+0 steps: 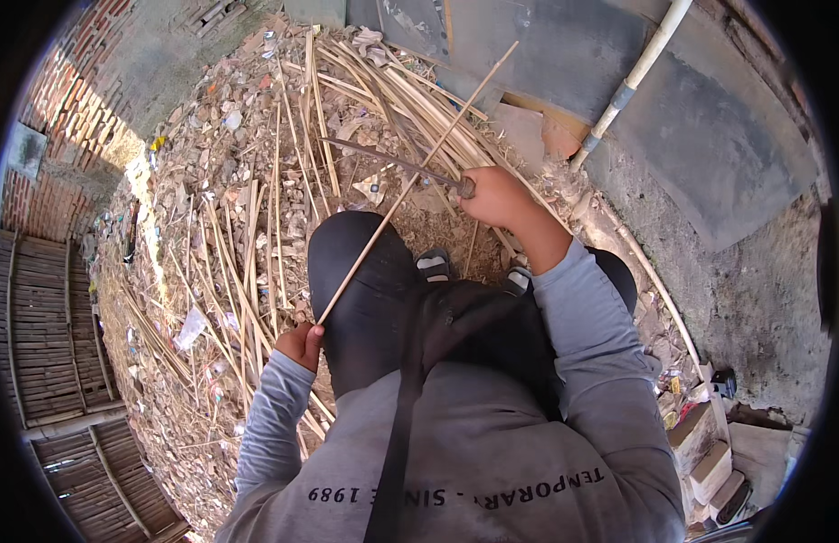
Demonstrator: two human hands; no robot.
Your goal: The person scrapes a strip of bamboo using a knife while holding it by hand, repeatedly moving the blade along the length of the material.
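My left hand (299, 346) is closed round the lower end of a long, thin bamboo strip (374, 237). The strip slants up and away to the right, passing over my left knee. In my right hand (503, 197) is the handle of a long knife (392, 161). Its narrow dark blade points left and crosses the strip; whether the two touch, I cannot tell. Beyond my knees, a pile of split bamboo strips (437, 113) lies on the ground. More loose strips (247, 281) are scattered to the left.
Rubble and litter (225, 131) cover the ground. A grey wall (736, 299) with a pale pole (632, 86) leaning on it stands at the right. Woven bamboo panels (53, 326) are at the left. Blocks (711, 472) sit at the lower right.
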